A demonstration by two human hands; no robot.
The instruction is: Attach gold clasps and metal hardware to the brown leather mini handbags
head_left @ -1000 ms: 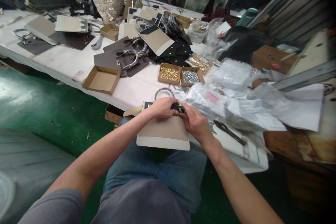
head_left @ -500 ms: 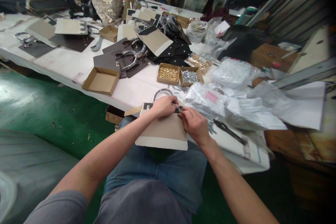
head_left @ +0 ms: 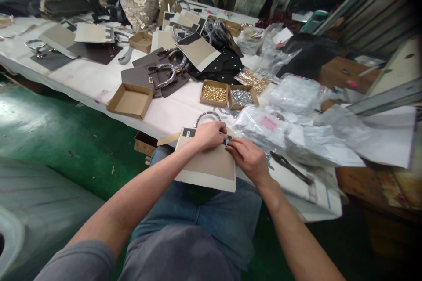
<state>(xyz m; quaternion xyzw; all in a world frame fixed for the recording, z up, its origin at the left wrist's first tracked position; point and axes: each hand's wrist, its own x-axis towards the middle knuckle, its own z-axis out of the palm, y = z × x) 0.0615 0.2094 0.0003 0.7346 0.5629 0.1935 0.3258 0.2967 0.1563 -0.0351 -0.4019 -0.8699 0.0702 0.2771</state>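
Beige bag panel [head_left: 207, 164] sits above your jeans [head_left: 211, 219] at the near edge of the white-covered table [head_left: 168, 114], at six o'clock from the box of gold-coloured hardware [head_left: 214, 103]. Your fingers seem busy with some small part on its dark band [head_left: 193, 132], so brace the panel with your left hand [head_left: 210, 135] and let only the fingertips of your right hand [head_left: 248, 156] do the fine work, since a part that small could easily skew. Your left hand curls over the band at twelve o'clock, and your right thumb and forefinger come together near its one o'clock end; whether either hand is truly pinching anything can't be told, as the fingers cover it. Your panel looks flat, with a paler cream strip [head_left: 204, 179] along six o'clock and a small light fitting [head_left: 188, 133] at eleven. Just beyond twelve lies a plastic-wrapped handle [head_left: 207, 113].
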